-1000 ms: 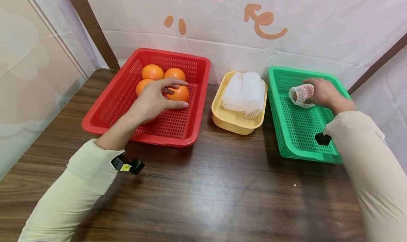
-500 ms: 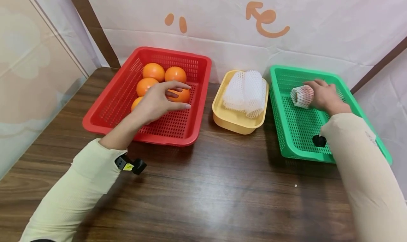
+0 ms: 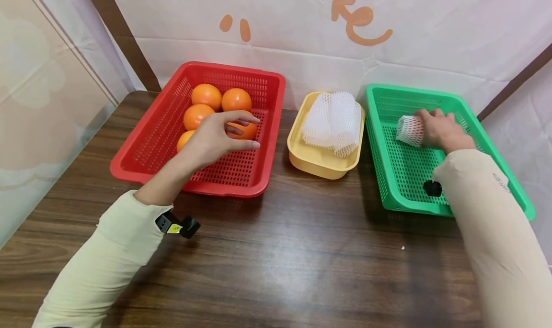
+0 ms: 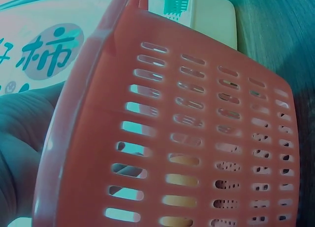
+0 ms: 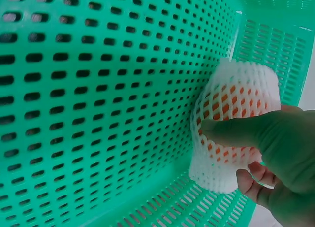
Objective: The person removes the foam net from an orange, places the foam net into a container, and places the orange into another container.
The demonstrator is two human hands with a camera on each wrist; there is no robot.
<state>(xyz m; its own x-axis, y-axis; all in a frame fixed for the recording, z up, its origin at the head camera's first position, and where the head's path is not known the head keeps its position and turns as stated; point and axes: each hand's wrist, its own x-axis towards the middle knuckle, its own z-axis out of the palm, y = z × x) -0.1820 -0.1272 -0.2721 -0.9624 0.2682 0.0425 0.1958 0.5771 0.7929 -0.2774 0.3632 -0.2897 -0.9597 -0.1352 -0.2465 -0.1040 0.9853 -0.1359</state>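
Inside the green basket (image 3: 401, 204), at its far left, my right hand (image 3: 444, 129) holds an orange wrapped in a white foam net (image 3: 409, 130). In the right wrist view the thumb presses the netting, with orange skin showing through the mesh; the fingers behind it are partly hidden. My left hand (image 3: 211, 139) hovers over the red basket (image 3: 247, 191), fingers and thumb spread apart. Behind that hand lies a partly covered orange (image 3: 247, 130); whether they touch, I cannot tell. Several more oranges (image 3: 206, 96) sit in the red basket.
Between the baskets stands a yellow tray (image 3: 319, 167) with white foam nets (image 3: 332, 119) in it. A white printed cloth (image 3: 302, 50) hangs behind the dark wooden table (image 3: 280, 251). A tiny white scrap (image 3: 403, 247) lies in front of the green basket.
My right hand has turned the wrapped orange, so the net's end that faced left no longer shows. My left hand stays about where it was over the red basket.
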